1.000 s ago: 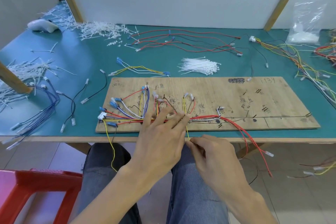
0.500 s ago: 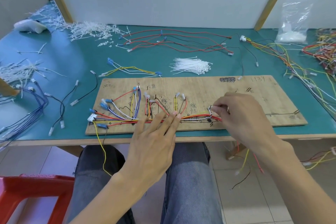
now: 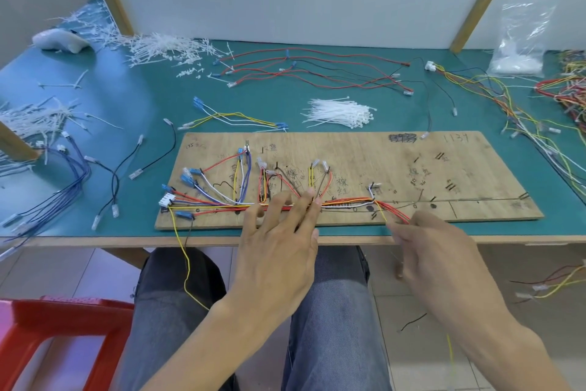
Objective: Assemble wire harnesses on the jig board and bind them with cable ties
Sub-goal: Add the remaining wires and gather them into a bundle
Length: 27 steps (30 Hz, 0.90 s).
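The wire harness (image 3: 345,200) was laid along the near edge of the jig board (image 3: 396,168) at centre frame, its long axis running left to right. It was pressed by the straight fingers of the left hand (image 3: 279,251). Its red and yellow end was pinched by the right hand (image 3: 434,254). White ties (image 3: 513,65) were held in a clear bag (image 3: 520,38) at upper right.

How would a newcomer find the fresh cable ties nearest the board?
Find the wooden jig board on the green table. Just beyond its far edge lies a bundle of white cable ties. Unlike the scattered white offcuts at the far left, its ties lie neatly parallel.
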### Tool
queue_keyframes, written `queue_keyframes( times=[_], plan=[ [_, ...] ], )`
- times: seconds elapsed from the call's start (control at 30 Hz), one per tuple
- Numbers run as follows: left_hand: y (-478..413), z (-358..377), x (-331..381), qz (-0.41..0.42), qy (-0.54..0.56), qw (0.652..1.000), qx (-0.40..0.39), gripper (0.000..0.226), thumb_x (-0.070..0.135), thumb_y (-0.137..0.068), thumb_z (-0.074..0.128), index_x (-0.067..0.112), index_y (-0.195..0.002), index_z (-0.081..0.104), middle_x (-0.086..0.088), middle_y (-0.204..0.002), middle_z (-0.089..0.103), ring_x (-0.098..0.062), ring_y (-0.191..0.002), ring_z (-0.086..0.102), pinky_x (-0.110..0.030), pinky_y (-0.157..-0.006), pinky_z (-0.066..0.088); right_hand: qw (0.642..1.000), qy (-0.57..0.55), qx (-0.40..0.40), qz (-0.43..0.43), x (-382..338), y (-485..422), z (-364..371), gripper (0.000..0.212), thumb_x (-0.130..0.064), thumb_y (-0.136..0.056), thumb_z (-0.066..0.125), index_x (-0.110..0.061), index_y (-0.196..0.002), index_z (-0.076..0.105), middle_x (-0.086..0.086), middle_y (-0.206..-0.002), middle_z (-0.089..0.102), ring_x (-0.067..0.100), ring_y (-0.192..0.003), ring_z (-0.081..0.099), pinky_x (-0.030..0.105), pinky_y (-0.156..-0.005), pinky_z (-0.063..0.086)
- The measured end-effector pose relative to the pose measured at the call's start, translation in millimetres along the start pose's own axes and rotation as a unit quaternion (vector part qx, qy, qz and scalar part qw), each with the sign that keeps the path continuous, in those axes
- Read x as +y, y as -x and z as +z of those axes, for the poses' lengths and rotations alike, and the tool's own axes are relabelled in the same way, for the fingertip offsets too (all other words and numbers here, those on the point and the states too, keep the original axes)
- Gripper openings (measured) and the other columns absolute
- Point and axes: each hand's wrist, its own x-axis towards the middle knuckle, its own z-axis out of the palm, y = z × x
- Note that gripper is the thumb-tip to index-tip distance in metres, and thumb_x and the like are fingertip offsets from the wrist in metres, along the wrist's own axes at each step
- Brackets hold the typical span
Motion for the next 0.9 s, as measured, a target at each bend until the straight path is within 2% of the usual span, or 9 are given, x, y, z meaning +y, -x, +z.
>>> queue_keyframes(
  times=[0.13,0.27,0.37,0.43,0.5,0.57,0.63,0.77,0.9],
  plan=[
    [0,0,0,-0.006,0.008,1.000,-0.009,0.051,0.037,-0.107,0.038,0.024,-0.155,0.050,0.009,-0.159,0.048,-0.023,-0.139,0.044,-0.048,-0.106,0.033,1.000,-0.022,-0.007,0.010,10,32,-4,0.013,-0.018,-0.096,0.068,-0.027,-0.100,0.076,-0.005,-0.087,0.062,0.037,-0.080,0.067,0.045,-0.062,0.055],
    [-1,1,0,0.002,0.007,1.000,0.006,0.050,0.036,-0.106,0.039,0.022,-0.151,0.054,0.009,-0.154,0.054,-0.021,-0.137,0.046,-0.049,-0.108,0.030,0.995,0.063,-0.061,0.041,15,49,-11,0.019,-0.053,-0.100,0.052,-0.043,-0.102,0.069,-0.019,-0.102,0.052,0.012,-0.103,0.059,0.034,-0.064,0.052],
    [-1,3,1,0.004,-0.003,1.000,0.016,0.050,0.035,-0.104,0.043,0.020,-0.151,0.054,0.008,-0.153,0.055,-0.021,-0.136,0.046,-0.049,-0.109,0.028,0.999,-0.020,0.046,0.020,-1,35,-18,0.011,-0.043,-0.093,0.067,-0.035,-0.089,0.075,-0.015,-0.090,0.056,0.018,-0.094,0.057,0.035,-0.057,0.049],
    [-1,5,2,0.004,-0.005,1.000,0.013,0.051,0.035,-0.105,0.042,0.020,-0.153,0.051,0.008,-0.155,0.053,-0.021,-0.138,0.045,-0.049,-0.109,0.029,0.994,-0.040,0.103,-0.008,-16,12,-14,0.013,-0.035,-0.094,0.068,-0.026,-0.100,0.077,-0.008,-0.096,0.061,0.021,-0.100,0.054,0.036,-0.063,0.050],
    [0,6,2,0.004,-0.004,1.000,0.011,0.052,0.035,-0.104,0.043,0.021,-0.154,0.050,0.007,-0.155,0.053,-0.021,-0.139,0.045,-0.049,-0.109,0.030,0.994,-0.040,0.096,-0.020,-29,-13,-4,0.026,-0.031,-0.100,0.064,-0.016,-0.118,0.075,0.001,-0.112,0.063,0.026,-0.108,0.052,0.042,-0.080,0.053],
    [1,7,2,0.004,-0.002,1.000,0.011,0.053,0.035,-0.103,0.045,0.021,-0.155,0.050,0.008,-0.156,0.053,-0.021,-0.138,0.045,-0.049,-0.108,0.031,0.998,-0.014,0.056,-0.007,-37,-28,9,0.031,-0.034,-0.104,0.057,-0.014,-0.122,0.072,0.006,-0.119,0.059,0.028,-0.111,0.050,0.043,-0.093,0.048],
    [2,7,0,0.005,0.002,1.000,0.004,0.055,0.035,-0.103,0.045,0.023,-0.156,0.047,0.009,-0.158,0.050,-0.022,-0.138,0.043,-0.050,-0.108,0.032,0.998,-0.009,0.055,0.000,-37,-28,18,0.028,-0.034,-0.103,0.057,-0.013,-0.114,0.074,0.005,-0.111,0.057,0.028,-0.107,0.050,0.041,-0.091,0.047],
    [5,6,-3,-0.001,0.018,1.000,-0.025,0.058,0.040,-0.106,0.036,0.027,-0.162,0.035,0.011,-0.165,0.038,-0.025,-0.141,0.039,-0.051,-0.108,0.032,0.994,-0.039,0.105,-0.006,-29,-20,25,0.022,-0.028,-0.096,0.072,-0.012,-0.110,0.077,0.004,-0.100,0.056,0.028,-0.100,0.051,0.043,-0.076,0.054],
    [9,0,0,-0.007,0.018,1.000,-0.021,0.055,0.039,-0.104,0.042,0.025,-0.157,0.044,0.006,-0.165,0.040,-0.028,-0.137,0.043,-0.054,-0.106,0.037,0.992,-0.048,0.114,-0.004,-22,-30,19,0.029,-0.039,-0.098,0.064,-0.017,-0.110,0.078,0.001,-0.097,0.066,0.027,-0.103,0.049,0.044,-0.082,0.052]
  ],
)
